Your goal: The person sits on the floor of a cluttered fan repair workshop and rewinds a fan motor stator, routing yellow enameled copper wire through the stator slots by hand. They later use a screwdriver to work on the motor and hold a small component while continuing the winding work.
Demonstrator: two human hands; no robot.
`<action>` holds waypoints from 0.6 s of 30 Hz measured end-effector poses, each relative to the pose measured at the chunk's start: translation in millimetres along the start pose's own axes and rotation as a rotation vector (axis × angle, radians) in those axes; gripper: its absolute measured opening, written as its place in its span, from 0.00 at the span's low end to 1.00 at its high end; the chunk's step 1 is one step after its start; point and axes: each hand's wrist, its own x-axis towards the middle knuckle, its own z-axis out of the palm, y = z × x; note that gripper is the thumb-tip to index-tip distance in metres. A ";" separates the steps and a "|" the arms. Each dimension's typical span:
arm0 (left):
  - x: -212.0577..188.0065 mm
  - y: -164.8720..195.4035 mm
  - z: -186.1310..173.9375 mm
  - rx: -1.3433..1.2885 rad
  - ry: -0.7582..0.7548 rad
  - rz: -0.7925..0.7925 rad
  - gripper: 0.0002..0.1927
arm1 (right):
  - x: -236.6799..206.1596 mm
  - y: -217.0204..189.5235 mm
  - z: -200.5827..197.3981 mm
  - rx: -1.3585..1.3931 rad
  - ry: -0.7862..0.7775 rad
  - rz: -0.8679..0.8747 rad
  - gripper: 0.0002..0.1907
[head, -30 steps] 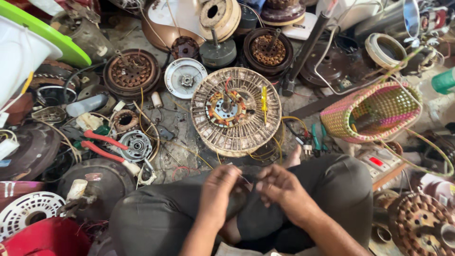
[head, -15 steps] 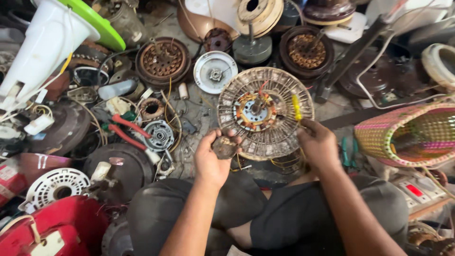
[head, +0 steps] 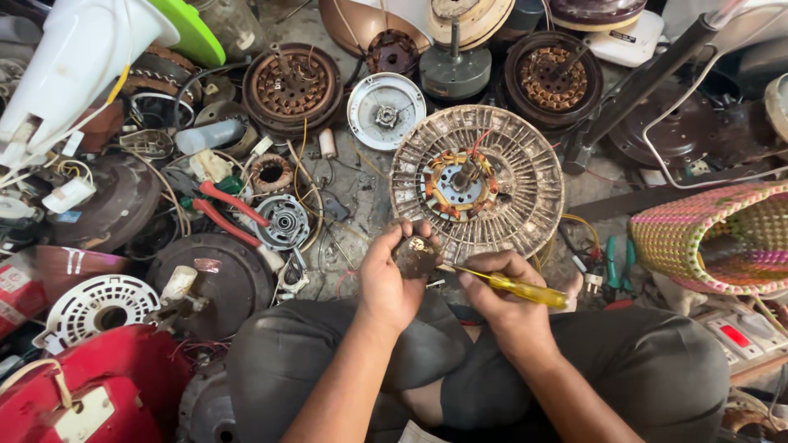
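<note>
My left hand grips a small round rusty metal part; my right hand grips a yellow-handled screwdriver, its shaft pointing leftward, tip touching the part.

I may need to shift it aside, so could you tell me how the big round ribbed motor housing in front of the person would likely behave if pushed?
The ribbed motor housing lies flat and wide, so it would probably slide rather than tip or roll. Its metal core and copper windings suggest it is heavy for its size. Loose wires trailing from it might snag on nearby clutter.
</note>
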 end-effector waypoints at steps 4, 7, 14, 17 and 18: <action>1.6 -3.2 1.4 -0.043 -0.017 0.031 0.08 | 7.0 -6.8 22.4 -0.179 -0.029 -0.228 0.06; -2.4 -3.9 0.9 -0.075 -0.040 0.022 0.08 | 6.4 -12.5 31.6 -0.373 0.016 -0.289 0.06; -2.8 -1.8 2.9 -0.069 -0.017 0.022 0.07 | 11.3 -17.3 39.6 -0.339 0.006 -0.325 0.07; -1.8 -0.6 3.7 -0.070 -0.053 0.027 0.07 | 10.9 -17.7 37.8 -0.404 -0.002 -0.368 0.07; -3.3 -0.7 3.5 -0.073 -0.065 0.027 0.07 | 9.4 -18.2 36.6 -0.457 -0.008 -0.358 0.07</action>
